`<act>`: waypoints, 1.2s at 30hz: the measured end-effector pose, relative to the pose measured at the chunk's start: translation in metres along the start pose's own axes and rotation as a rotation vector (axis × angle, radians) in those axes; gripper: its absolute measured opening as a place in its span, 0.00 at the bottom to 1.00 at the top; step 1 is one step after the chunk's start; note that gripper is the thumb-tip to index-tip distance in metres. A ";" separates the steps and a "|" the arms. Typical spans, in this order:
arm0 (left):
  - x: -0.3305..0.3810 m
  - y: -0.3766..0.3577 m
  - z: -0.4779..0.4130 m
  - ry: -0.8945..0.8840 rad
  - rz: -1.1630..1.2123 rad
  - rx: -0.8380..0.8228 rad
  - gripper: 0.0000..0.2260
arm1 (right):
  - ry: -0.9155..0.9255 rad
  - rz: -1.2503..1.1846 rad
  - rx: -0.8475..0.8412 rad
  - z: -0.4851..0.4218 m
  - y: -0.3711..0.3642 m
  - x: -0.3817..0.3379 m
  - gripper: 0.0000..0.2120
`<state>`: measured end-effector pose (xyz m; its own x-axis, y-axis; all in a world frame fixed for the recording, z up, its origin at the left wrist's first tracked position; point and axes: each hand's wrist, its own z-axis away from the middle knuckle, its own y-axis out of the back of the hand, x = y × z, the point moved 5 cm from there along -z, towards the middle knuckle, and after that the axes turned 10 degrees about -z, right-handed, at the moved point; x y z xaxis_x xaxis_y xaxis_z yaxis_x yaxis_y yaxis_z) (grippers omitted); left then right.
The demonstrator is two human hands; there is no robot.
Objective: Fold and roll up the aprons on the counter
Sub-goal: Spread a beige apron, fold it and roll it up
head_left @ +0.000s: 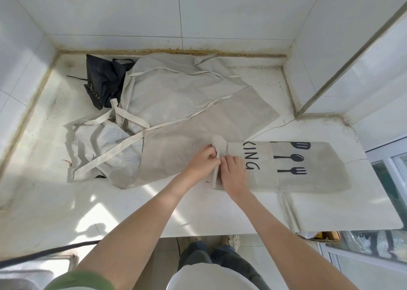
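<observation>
A beige apron printed with black letters and cutlery shapes lies folded into a long strip on the right of the white counter. Its left end is turned up into a small roll. My left hand grips that roll from the left, and my right hand pinches it from the right, fingers curled over the fabric. A second beige apron lies spread and crumpled behind, its straps trailing left. A black apron sits bunched at the back left.
White tiled walls close the counter at the back and left. A tiled corner pillar juts in at the right. The counter's front edge runs near my legs, with a dark hose below at left and a window frame at right.
</observation>
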<state>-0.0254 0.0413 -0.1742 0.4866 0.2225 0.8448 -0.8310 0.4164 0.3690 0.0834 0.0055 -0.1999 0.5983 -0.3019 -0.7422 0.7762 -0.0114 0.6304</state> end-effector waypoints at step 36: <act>-0.001 -0.027 -0.014 0.234 0.068 -0.048 0.06 | -0.080 0.020 0.200 -0.011 0.027 0.032 0.09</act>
<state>-0.0001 0.0426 -0.1908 0.4838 0.4471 0.7524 -0.8529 0.4338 0.2906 0.1261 0.0065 -0.2091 0.5894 -0.3789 -0.7135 0.7045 -0.1913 0.6835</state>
